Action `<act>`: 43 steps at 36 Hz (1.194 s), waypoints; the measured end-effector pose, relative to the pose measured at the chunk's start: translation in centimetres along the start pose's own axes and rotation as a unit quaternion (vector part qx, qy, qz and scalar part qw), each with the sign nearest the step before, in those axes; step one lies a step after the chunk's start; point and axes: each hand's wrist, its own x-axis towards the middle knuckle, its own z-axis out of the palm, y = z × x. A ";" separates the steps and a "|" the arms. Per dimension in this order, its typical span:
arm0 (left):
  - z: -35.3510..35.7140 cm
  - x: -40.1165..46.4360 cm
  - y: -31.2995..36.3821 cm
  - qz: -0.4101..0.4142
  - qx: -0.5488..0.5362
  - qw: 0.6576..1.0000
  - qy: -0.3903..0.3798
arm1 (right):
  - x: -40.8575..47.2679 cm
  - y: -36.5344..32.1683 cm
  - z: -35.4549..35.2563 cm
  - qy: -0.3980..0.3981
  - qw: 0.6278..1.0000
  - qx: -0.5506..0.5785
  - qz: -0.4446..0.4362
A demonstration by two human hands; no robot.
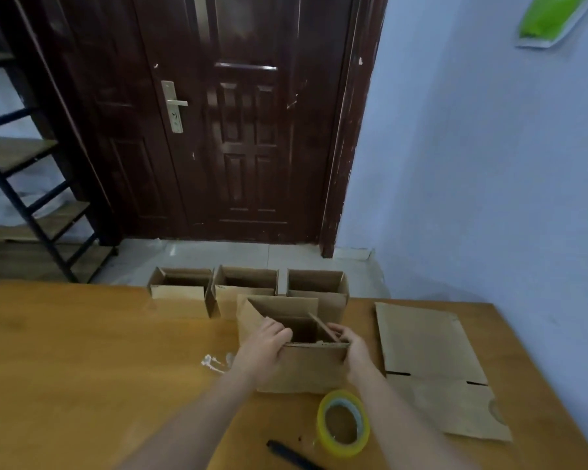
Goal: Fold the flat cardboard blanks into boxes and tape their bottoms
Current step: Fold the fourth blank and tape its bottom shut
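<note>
A brown cardboard box point(306, 368) stands open-topped on the wooden table point(82, 351) in the middle. My left hand point(263, 347) grips its left wall and near rim, fingers curled over the edge. On the right side, my right hand point(352, 347) holds the box's near corner and a flap. Three folded boxes point(180, 293) point(243, 283) point(319, 286) stand in a row behind it at the table's far edge. A flat cardboard blank point(431, 361) lies to the right. A roll of clear tape with a yellow core point(343, 422) lies just in front of the box.
A black pen-like tool point(289, 454) lies near the table's front edge. A crumpled scrap of clear tape point(214, 361) sits left of my left hand. Beyond the table are a dark wooden door point(245, 130), a black shelf frame point(21, 184) and a blue wall point(472, 164).
</note>
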 end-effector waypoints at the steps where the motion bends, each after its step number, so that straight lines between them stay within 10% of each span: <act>1: 0.2 -0.3 -0.1 0.011 0.002 1.000 0.004 | 0.0 0.1 -0.1 -0.001 1.000 -0.016 0.001; 6: 0.6 -0.8 -0.3 0.017 -0.018 0.999 0.021 | -0.1 -0.5 -0.9 -0.030 0.996 -0.082 -0.019; 12: 0.2 -1.1 -0.1 -0.181 -0.133 0.963 0.148 | 0.3 -1.3 -1.8 -0.073 0.988 -0.135 -0.032; 17: 0.0 -0.9 0.2 -0.430 -0.224 0.838 0.250 | -0.4 -2.5 -1.0 -0.091 0.972 -0.203 -0.074; 22: 0.2 -0.4 -0.6 -0.534 -0.437 0.703 0.174 | -1.3 -3.3 -0.1 -0.159 0.922 -0.349 -0.052; 43: -0.3 -2.2 -1.1 -0.402 -0.268 0.875 -0.013 | -1.5 -2.3 2.5 -0.060 0.969 -0.240 0.018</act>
